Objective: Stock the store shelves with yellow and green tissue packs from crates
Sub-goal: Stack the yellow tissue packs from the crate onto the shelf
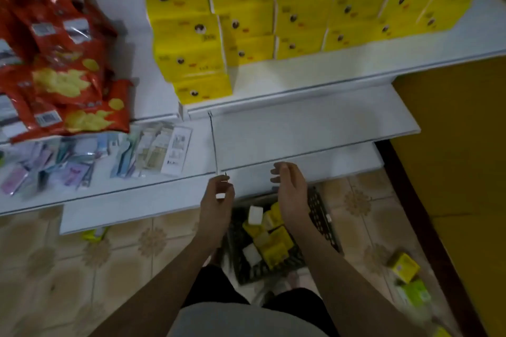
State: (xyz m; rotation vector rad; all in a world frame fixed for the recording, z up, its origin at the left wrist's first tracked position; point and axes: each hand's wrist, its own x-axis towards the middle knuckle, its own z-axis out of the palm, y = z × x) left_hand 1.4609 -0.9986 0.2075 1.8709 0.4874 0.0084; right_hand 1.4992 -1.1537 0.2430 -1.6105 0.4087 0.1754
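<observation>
Yellow tissue packs (273, 16) stand stacked in rows on the upper white shelf (342, 68). On the floor below me a dark perforated crate (320, 216) holds several loose yellow packs (276, 249). My left hand (216, 202) and my right hand (290, 189) hover over the crate, near the edge of the lower shelves. Both hands are empty, with fingers loosely curled and apart. A yellow pack (405, 267) and a green pack (414, 293) lie on the floor at the right.
Red chip bags (60, 63) fill the upper shelf's left side. Toothbrush packets (82, 161) lie on the shelf below. A bare white shelf board (315, 128) spans the middle. A brown skirting strip and yellow wall (451, 159) border the right. The floor is beige tile (68, 268).
</observation>
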